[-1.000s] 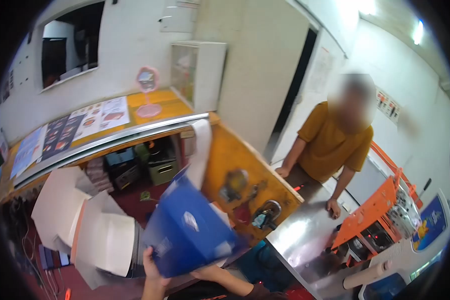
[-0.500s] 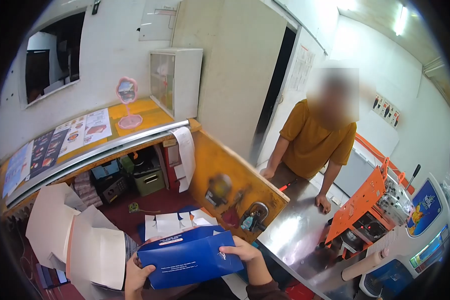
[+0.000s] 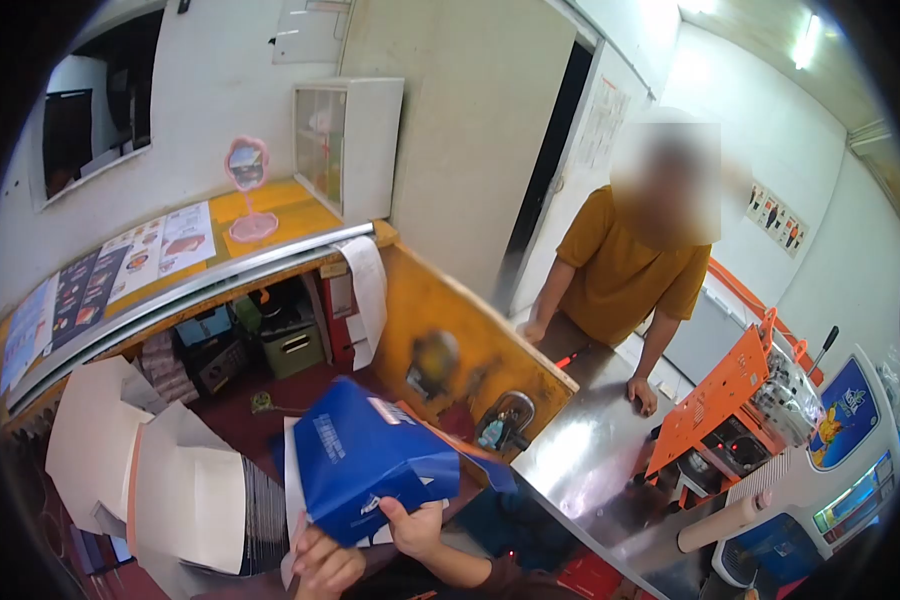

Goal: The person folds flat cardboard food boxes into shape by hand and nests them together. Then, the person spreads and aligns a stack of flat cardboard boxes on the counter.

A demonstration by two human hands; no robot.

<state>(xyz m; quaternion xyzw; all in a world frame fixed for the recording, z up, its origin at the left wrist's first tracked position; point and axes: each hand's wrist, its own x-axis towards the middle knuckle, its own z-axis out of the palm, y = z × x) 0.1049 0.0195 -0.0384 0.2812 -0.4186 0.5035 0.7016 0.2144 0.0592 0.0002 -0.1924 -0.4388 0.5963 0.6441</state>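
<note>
Right hand (image 3: 417,527) grips blue box (image 3: 370,450), print (image 3: 327,438) unreadable. Left hand (image 3: 325,565) curls beneath it, hold unclear; cartons (image 3: 195,490) crowd the box's left.

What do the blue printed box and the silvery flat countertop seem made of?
Blue printed box: likely thin cardboard, smooth with a slight sheen, judging by its creases and bent panels. Silvery flat countertop: probably stainless steel, polished, given its bright reflections.

Through the remote head view, I classified the site as a small food shop. Indicators: menu-like sheets (image 3: 135,260) with food pictures lay on the yellow worktop (image 3: 290,208); white cartons (image 3: 192,490) lay nested; an orange machine (image 3: 705,405) occupied the metal worktop (image 3: 582,468), near an illustrated dispenser (image 3: 828,475).
</note>
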